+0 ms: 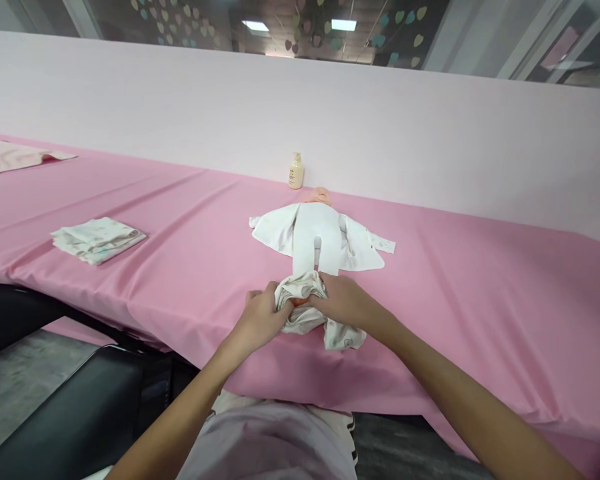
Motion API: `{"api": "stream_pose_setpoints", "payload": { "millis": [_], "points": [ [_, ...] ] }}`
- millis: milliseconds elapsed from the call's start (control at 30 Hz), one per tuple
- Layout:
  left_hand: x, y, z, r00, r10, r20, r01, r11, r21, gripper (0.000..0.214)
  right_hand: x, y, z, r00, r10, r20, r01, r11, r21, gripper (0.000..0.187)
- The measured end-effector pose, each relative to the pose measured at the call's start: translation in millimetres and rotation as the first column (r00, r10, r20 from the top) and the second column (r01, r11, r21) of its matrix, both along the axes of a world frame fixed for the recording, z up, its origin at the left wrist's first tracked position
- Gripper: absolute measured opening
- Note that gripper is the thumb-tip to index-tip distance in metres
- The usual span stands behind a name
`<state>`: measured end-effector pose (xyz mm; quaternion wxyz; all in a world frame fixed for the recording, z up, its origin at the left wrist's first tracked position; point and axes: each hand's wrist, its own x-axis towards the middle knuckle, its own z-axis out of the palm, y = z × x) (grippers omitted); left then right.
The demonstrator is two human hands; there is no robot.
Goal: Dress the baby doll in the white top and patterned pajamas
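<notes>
A baby doll [321,195] lies on its back with its head toward the wall. White clothing [316,223] covers its body, with the open sides spread out on the table to left and right. At the doll's leg end, a bunched printed baby garment [303,323] is gathered in a ring. My left hand [265,313] grips its left side, and my right hand [343,300] grips its right side. Something orange, perhaps the doll's foot, shows inside the ring. One end of the garment hangs loose below my right hand.
A folded printed cloth [97,240] lies on the pink-covered table [205,253] at left. A pump bottle [296,172] stands by the white wall behind the doll. Farther left is a pale pink cloth [20,157]. A black chair [95,407] stands at the table's front left.
</notes>
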<state>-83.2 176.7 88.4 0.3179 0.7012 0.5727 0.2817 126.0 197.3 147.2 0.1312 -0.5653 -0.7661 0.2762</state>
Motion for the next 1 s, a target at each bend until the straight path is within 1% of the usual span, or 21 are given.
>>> {"api": "stream_pose_setpoints", "payload": {
  "millis": [67, 167, 200, 267, 333, 400, 433, 500, 533, 600, 667, 733, 800, 867, 933, 1000],
  "points": [
    [2, 0, -2.2, 0.997, -0.023, -0.074, 0.027, 0.998, 0.058, 0.018, -6, -3, -3.8, 0.996, 0.003, 0.088, -0.011, 0.996, 0.092, 0.024],
    [2, 2, -5.6, 0.989, -0.057, -0.133, 0.074, 0.99, 0.122, 0.02, -14, -4, -11.6, 0.964, -0.08, 0.255, 0.025, 0.977, 0.212, 0.026],
    [2, 3, -7.2, 0.988, -0.064, -0.143, 0.084, 0.987, 0.137, 0.02, -16, -5, -14.6, 0.951, -0.105, 0.291, 0.036, 0.972, 0.234, 0.027],
    [1, 4, -11.2, 0.986, -0.073, -0.151, 0.097, 0.983, 0.158, 0.02, -19, -5, -20.0, 0.937, -0.128, 0.326, 0.053, 0.972, 0.23, 0.029],
    [-1, 5, -15.2, 0.987, -0.07, -0.142, 0.094, 0.981, 0.171, 0.017, -20, -5, -23.8, 0.951, -0.117, 0.286, 0.06, 0.978, 0.199, 0.032],
    [-3, 6, -17.8, 0.993, -0.065, -0.102, 0.082, 0.981, 0.178, 0.014, -18, -5, -25.2, 0.98, -0.108, 0.166, 0.08, 0.982, 0.17, 0.041],
    [-4, 6, -18.2, 0.996, -0.073, -0.058, 0.082, 0.982, 0.168, 0.013, -15, -5, -24.9, 0.991, -0.108, 0.083, 0.094, 0.984, 0.153, 0.048],
    [-5, 8, -17.5, 0.988, -0.108, 0.109, 0.096, 0.989, 0.115, 0.016, -10, -3, -22.7, 0.989, -0.118, -0.088, 0.128, 0.985, 0.118, 0.058],
    [-4, 9, -16.6, 0.969, -0.123, 0.217, 0.106, 0.991, 0.087, 0.019, -8, -1, -20.9, 0.98, -0.122, -0.159, 0.14, 0.984, 0.106, 0.059],
    [-3, 15, -14.4, 0.902, -0.118, 0.414, 0.099, 0.993, 0.068, 0.027, -3, 3, -16.9, 0.958, -0.126, -0.256, 0.158, 0.982, 0.108, 0.05],
    [-1, 23, -12.2, 0.849, -0.094, 0.52, 0.059, 0.995, 0.083, 0.033, 1, 9, -13.5, 0.944, -0.115, -0.308, 0.164, 0.976, 0.14, 0.04],
    [0, 35, -10.7, 0.841, -0.073, 0.537, 0.032, 0.996, 0.085, 0.037, 5, 19, -12.1, 0.942, -0.088, -0.323, 0.151, 0.973, 0.175, 0.033],
    [0, 47, -10.0, 0.866, -0.053, 0.498, 0.017, 0.997, 0.076, 0.038, 10, 31, -12.6, 0.949, -0.054, -0.31, 0.121, 0.972, 0.201, 0.024],
    [-1, 59, -10.2, 0.891, -0.058, 0.45, 0.025, 0.996, 0.08, 0.037, 16, 43, -13.9, 0.964, -0.023, -0.265, 0.08, 0.976, 0.204, 0.012],
    [-3, 72, -10.8, 0.902, -0.094, 0.422, 0.069, 0.995, 0.074, 0.037, 23, 54, -14.3, 0.973, 0.008, -0.232, 0.032, 0.985, 0.171, 0.013],
    [-6, 83, -10.5, 0.9, -0.149, 0.409, 0.137, 0.989, 0.058, 0.037, 31, 62, -13.4, 0.968, 0.051, -0.245, -0.026, 0.994, 0.103, 0.023]
  ]
}}
